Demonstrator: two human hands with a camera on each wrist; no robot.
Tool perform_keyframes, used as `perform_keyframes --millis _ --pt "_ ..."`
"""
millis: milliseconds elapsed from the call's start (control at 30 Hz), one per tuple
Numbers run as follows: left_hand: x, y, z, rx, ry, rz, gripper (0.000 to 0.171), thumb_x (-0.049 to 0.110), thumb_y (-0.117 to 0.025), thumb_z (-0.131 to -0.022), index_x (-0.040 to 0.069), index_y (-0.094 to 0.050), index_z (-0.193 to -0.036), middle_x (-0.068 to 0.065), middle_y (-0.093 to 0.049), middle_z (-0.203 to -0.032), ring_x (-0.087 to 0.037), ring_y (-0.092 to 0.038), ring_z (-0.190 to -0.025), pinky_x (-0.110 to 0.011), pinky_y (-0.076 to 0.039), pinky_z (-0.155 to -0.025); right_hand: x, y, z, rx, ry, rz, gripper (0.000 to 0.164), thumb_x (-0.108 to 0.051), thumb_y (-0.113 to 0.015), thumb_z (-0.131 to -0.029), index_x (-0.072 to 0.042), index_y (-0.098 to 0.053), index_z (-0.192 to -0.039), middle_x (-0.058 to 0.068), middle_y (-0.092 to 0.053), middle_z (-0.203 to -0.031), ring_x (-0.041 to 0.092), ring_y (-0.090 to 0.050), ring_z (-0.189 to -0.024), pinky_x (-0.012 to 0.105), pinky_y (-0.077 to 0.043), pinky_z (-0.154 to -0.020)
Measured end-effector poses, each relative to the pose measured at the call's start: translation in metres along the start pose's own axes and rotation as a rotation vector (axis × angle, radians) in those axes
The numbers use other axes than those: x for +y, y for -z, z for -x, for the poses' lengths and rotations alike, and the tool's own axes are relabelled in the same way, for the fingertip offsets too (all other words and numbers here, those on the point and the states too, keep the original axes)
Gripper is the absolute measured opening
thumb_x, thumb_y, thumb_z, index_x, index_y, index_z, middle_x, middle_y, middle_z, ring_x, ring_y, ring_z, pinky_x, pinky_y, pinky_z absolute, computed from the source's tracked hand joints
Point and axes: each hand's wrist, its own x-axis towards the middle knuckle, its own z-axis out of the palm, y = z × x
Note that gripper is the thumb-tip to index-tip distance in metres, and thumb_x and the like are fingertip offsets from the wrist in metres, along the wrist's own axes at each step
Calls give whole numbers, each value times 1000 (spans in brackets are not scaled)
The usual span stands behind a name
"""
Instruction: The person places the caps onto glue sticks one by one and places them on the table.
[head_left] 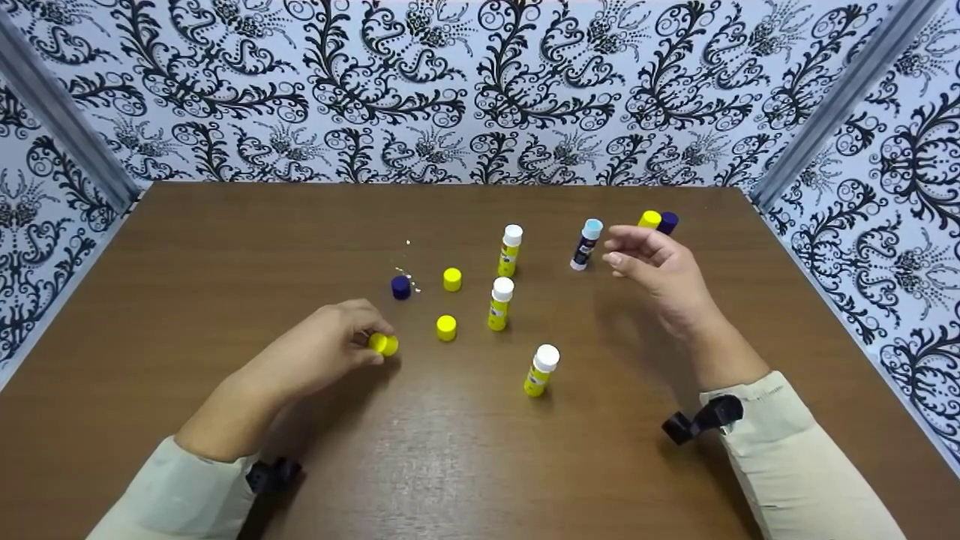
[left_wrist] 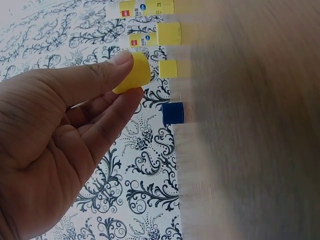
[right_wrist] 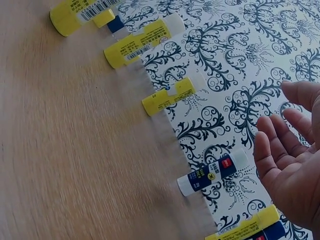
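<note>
My left hand [head_left: 324, 346] pinches a yellow glue stick cap [left_wrist: 139, 74] between thumb and fingers, low over the table at the left. Beyond it stand two more yellow caps, a nearer one [head_left: 446, 328] and a farther one [head_left: 452, 280], and a dark blue cap [head_left: 401, 287]. My right hand [head_left: 664, 277] hovers with loosely bent fingers and holds nothing. Left of its fingertips an uncapped navy glue stick [head_left: 585, 246] stands upright. Three uncapped yellow glue sticks stand mid-table: a far one [head_left: 509, 251], a middle one [head_left: 499, 304] and a near one [head_left: 541, 371].
Behind my right hand, a yellow-capped glue stick [head_left: 650, 219] and a blue-capped one [head_left: 668, 222] stand side by side, partly hidden. Small white crumbs [head_left: 409, 277] lie near the dark blue cap. Patterned walls [head_left: 420, 90] border the brown table [head_left: 450, 465] behind and at both sides.
</note>
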Motion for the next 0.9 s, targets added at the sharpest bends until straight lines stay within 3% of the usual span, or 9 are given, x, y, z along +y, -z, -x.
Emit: perform_keyframes --millis 300,733,900 --pt "-2 -2 0 21 -26 -4 24 -8 -78 -84 4 -76 -104 -5 -71 -102 -22 -68 -95 -41 -63 -87 0 -5 1 -26 -1 -30 41 3 -71 -94 8 -60 -134 5 -74 -109 10 -71 -96 20 -59 -82" --pt "2 -3 -2 6 34 -5 23 -7 -79 -84 6 -76 -104 -3 -70 -102 -21 -67 -96 -43 -62 -90 -1 -9 4 -94 5 -4 33 0 -73 -95 -10 -70 -126 2 -73 -109 12 -69 -97 19 -59 -83" --pt "3 -3 -2 -3 60 -3 24 -6 -78 -85 8 -76 -104 -2 -70 -104 -21 -67 -98 -42 -62 -91 1 -10 4 -108 -7 26 37 -1 -73 -95 -3 -66 -131 2 -72 -111 12 -70 -100 20 -59 -85"
